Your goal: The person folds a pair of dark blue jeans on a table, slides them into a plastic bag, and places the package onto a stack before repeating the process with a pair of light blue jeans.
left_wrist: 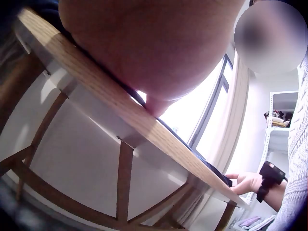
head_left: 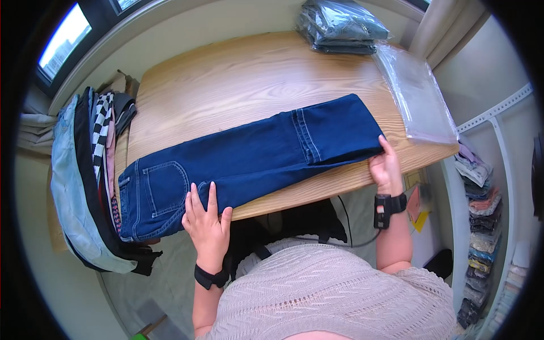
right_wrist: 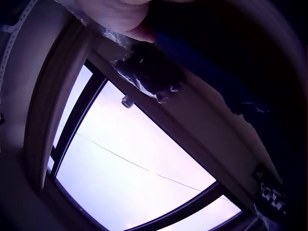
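Note:
A pair of dark blue jeans, folded lengthwise, lies across the table, with the waistband at the left and the leg end at the right. White stitching outlines a back pocket. My left hand rests on the jeans' near edge beside that pocket, its fingers spread and straight. At the near right corner of the leg end, my right hand pinches the denim at its edge. In the left wrist view, the right hand shows at the table's edge, with dark cloth at its fingertips.
The wooden table carries a stack of bagged garments at the back and clear plastic bags at the right. A pile of clothes hangs over the left edge. Shelves of folded clothes stand to the right.

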`<state>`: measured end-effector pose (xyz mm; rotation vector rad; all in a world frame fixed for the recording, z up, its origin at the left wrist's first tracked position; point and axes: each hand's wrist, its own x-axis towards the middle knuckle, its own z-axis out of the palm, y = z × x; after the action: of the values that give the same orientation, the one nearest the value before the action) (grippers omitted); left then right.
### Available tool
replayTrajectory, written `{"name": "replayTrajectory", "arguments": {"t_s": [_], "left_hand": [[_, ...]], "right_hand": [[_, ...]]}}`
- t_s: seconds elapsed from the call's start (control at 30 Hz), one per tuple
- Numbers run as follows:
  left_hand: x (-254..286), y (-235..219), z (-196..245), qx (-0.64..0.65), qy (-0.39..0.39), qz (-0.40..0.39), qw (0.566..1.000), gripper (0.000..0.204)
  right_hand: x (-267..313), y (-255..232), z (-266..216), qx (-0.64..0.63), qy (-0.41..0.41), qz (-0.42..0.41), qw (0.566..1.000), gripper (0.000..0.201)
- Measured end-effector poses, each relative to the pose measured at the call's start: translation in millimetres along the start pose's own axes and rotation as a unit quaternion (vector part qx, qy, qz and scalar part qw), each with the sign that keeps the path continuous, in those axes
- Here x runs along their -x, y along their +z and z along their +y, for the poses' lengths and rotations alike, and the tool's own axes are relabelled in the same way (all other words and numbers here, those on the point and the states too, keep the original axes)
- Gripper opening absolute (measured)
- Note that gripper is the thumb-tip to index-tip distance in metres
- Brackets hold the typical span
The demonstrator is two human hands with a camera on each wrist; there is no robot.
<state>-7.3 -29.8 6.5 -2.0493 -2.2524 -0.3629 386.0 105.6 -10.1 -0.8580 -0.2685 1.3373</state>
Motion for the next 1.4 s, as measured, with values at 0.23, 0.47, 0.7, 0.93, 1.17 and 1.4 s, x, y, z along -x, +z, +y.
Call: {"name": "replayTrajectory", "arguments": {"t_s": [0.23,0.47,0.7,0.93,1.17,1.4], "left_hand": [[0,2,-1,-0.001,-0.007,-0.003,1.000,0.055],[-1,2,0,0.012,-0.004,0.030,0.999,0.055],[1,5,-3,0.031,-0.003,0.032,0.999,0.055],[2,10,-7,0.035,0.006,0.060,0.998,0.050],[1,10,-7,0.059,-0.001,0.075,0.995,0.051],[0,10,-6,0.069,-0.001,0.083,0.994,0.043]], "right_hand": [[43,58,52,-0.102,0.133,-0.013,0.986,0.036],[47,63,65,0.010,0.070,-0.028,0.997,0.034],[91,117,74,0.540,-0.179,-0.087,0.818,0.037],[121,144,148,0.771,-0.404,-0.356,0.339,0.052],[125,154,152,0.746,-0.384,-0.297,0.456,0.061],[128,147,163,0.780,-0.406,-0.285,0.382,0.057]]}}
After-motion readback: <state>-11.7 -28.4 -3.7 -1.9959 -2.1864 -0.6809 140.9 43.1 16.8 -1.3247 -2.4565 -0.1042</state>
